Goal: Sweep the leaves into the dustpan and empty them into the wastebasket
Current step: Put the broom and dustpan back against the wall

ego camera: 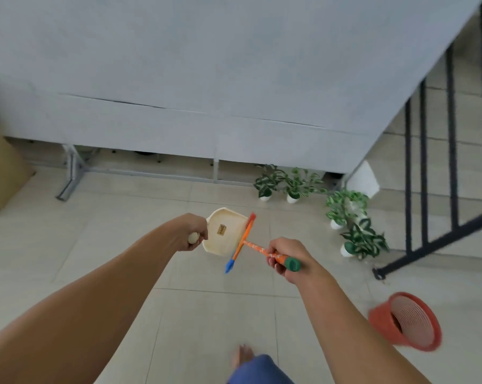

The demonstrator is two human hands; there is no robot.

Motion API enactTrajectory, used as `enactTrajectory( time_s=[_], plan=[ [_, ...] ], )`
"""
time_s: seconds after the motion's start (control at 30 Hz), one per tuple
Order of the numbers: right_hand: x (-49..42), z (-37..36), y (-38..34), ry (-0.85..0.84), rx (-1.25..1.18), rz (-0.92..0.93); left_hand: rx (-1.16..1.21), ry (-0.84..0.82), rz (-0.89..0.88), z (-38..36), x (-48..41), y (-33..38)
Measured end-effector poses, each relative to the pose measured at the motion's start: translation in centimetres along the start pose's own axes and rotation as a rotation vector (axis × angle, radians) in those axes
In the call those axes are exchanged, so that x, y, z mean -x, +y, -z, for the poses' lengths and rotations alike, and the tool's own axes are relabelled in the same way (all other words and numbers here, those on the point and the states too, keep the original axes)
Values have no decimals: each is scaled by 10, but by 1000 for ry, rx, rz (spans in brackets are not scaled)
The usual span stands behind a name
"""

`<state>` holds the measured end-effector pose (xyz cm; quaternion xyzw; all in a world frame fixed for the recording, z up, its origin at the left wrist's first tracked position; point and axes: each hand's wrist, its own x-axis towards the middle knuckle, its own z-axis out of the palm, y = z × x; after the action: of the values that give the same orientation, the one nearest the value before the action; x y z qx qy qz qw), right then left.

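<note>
**Pan and brush held up, basket off to your right**

Your left hand (191, 235) is clenched round the stub handle of the cream dustpan (227, 245), which you hold above the tiled floor (109, 245) with its tray facing up at you, likely so that nothing can slide out. Your right hand (285, 259) grasps the hand brush (241, 246) by its orange, green-capped handle. The brush head lies across the pan's open edge, as a gate would. I see no loose leaves on the tiles or in the tray. The red wastebasket (381, 320) stands on the floor to your lower right, well apart from the pan. Potted plants (356, 236) line the railing side.

A small brown label sits in the tray. Its print is too blurred to read, perhaps four letters.
</note>
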<state>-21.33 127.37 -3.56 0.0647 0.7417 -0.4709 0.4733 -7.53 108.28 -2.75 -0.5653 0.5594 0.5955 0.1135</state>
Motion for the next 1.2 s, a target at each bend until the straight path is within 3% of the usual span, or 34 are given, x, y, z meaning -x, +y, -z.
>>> enactTrajectory(
  time_s=[0.43, 0.77, 0.93, 1.2],
  plan=[
    [-150, -227, -169, -244, 226, -24, 223, 182, 200, 221, -121, 48],
    [-207, -413, -273, -306, 508, -27, 203, 235, 206, 384, -202, 64],
    [-229, -502, -311, -286, 499, -91, 132, 194, 214, 483, -258, 78],
    [-234, -600, -355, -234, 261, -140, -72, 115, 222, 601, -331, 111]
  ],
)
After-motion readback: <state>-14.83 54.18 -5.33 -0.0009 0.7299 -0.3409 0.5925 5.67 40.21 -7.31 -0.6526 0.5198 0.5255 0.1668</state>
